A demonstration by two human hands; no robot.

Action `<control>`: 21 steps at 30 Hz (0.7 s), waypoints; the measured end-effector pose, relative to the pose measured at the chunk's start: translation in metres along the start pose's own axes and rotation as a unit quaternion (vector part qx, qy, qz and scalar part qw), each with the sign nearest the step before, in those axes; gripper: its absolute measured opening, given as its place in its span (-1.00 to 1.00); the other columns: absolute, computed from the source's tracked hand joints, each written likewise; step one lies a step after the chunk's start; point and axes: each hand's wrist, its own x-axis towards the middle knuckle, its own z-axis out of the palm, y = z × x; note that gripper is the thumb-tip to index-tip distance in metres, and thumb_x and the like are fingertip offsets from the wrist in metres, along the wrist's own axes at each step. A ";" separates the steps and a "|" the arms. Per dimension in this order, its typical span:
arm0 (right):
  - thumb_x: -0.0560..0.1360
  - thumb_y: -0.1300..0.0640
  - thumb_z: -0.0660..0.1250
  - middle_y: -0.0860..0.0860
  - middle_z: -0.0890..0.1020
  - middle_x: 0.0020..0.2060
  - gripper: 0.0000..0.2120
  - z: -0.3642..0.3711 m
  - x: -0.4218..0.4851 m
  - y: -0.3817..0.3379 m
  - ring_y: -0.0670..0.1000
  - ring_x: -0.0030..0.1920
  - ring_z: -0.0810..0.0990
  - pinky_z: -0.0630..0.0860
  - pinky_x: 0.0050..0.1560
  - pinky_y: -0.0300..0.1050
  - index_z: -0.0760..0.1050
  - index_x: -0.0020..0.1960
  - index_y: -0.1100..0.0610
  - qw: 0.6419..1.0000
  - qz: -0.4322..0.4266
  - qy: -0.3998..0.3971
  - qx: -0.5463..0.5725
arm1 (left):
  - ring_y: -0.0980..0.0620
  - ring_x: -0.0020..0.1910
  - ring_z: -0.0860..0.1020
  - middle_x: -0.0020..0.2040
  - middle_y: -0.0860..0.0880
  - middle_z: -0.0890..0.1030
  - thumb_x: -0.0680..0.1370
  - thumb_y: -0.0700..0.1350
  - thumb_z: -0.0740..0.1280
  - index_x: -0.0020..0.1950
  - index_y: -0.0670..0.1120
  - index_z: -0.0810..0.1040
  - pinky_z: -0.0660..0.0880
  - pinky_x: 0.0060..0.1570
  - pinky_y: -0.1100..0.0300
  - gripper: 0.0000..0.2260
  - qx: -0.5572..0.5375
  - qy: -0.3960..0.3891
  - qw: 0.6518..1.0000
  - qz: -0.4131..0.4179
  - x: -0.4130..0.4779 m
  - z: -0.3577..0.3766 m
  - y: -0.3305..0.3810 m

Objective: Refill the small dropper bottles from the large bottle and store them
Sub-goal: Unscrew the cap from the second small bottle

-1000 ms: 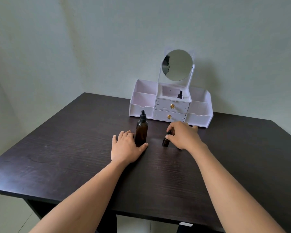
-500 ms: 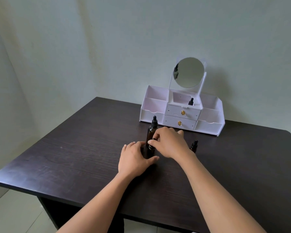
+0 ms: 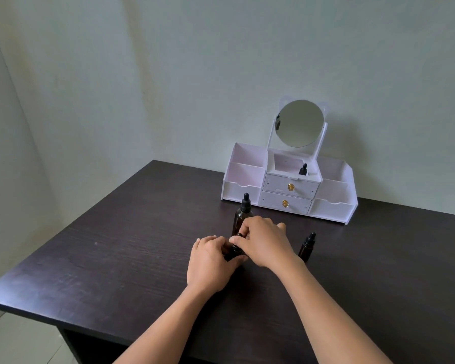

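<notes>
The large amber bottle [image 3: 241,217] with a black dropper cap stands upright on the dark table [image 3: 132,248]. Just in front of it a small dropper bottle [image 3: 235,253] is held between both hands. My left hand [image 3: 210,262] wraps its lower body. My right hand [image 3: 263,240] pinches its black cap from above, and most of the bottle is hidden. A second small dropper bottle [image 3: 307,246] stands free to the right of my right wrist. A third small bottle [image 3: 303,169] sits in the top middle compartment of the white organizer [image 3: 334,206].
The white organizer stands at the table's far edge against the wall, with a round mirror [image 3: 300,124], two shut drawers with gold knobs [image 3: 289,187], and open side compartments. The table's front edge runs close to my forearms.
My right hand has moved left from the right-hand small bottle to a small bottle in front of the large one. My left hand has closed on it. The view shifted.
</notes>
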 end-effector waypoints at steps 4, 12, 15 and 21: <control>0.54 -0.16 0.34 -0.12 0.61 -0.14 -0.80 0.002 0.000 0.004 0.02 0.05 0.56 0.34 0.21 0.08 0.56 -0.07 -0.03 0.999 -0.009 -0.005 0.030 | 0.09 -0.09 0.52 -0.22 0.14 0.57 0.38 0.26 0.46 -0.24 0.06 0.49 0.40 0.22 0.05 -0.68 0.008 -0.002 1.000 -0.001 0.000 -0.001 0.002; 0.53 -0.19 0.33 -0.09 0.63 -0.06 -0.75 -0.002 0.001 0.005 0.01 0.09 0.54 0.34 0.24 0.11 0.56 0.00 -0.03 0.999 -0.017 -0.022 0.024 | 0.10 -0.06 0.54 -0.19 0.15 0.56 0.41 0.25 0.46 -0.22 0.07 0.48 0.33 0.35 0.01 -0.70 0.017 -0.012 1.000 -0.010 -0.003 -0.005 0.007; 0.48 -0.23 0.38 -0.08 0.64 -0.08 -0.69 0.000 0.001 0.004 0.00 0.07 0.55 0.35 0.23 0.11 0.58 0.00 0.00 0.999 -0.009 -0.027 0.019 | 0.11 -0.12 0.49 -0.21 0.14 0.54 0.41 0.22 0.47 -0.24 0.05 0.46 0.32 0.36 0.03 -0.69 0.020 -0.007 1.000 -0.010 -0.002 -0.006 0.008; 0.49 -0.14 0.41 -0.05 0.66 -0.17 -0.76 0.004 0.002 0.004 0.04 -0.01 0.60 0.44 0.23 0.11 0.55 -0.07 0.03 0.997 -0.007 -0.047 0.056 | 0.09 -0.02 0.53 -0.19 0.19 0.49 0.43 0.19 0.47 -0.20 0.10 0.43 0.24 0.43 0.03 -0.73 0.017 -0.023 1.000 -0.013 -0.003 -0.009 0.011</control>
